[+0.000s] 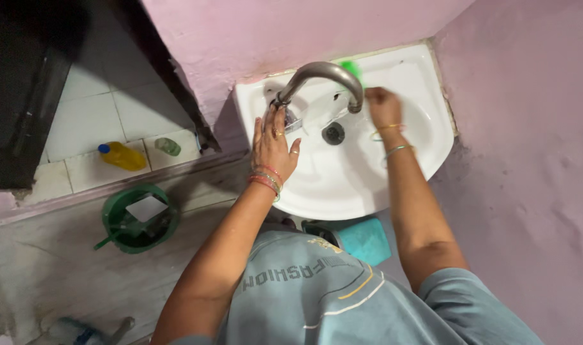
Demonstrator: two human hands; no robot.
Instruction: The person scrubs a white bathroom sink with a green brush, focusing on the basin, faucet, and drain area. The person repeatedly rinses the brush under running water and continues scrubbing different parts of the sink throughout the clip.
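The head view looks straight down over a grey-blue shirt [317,294] with pale lettering across its chest. Just beyond the shirt, under the basin, lies a teal cloth [366,239] on the floor. To the left stands a green bucket [138,217] with a white square piece resting in it, and farther off, on pale tiles, a yellow bottle [122,156] with a blue cap lies on its side beside a small clear greenish jar [168,146].

Both forearms reach up to a white wash basin [317,191] set in the corner of pink walls. The left hand [273,145], bangles at the wrist, lies flat and released, fingers spread, on the basin's rim beside the base of the grey curved tap [323,73]; it grips nothing. The right hand [382,107] is inside the bowl near the tap's spout, clenched around something bright green [351,69], seemingly a scrubber, though motion blur hides most of it. The drain [333,133] sits between the two hands.

The step in hand looks like scrubbing the back of the bowl. The next stroke probably calls for firm pressure from the right hand while the left braces.
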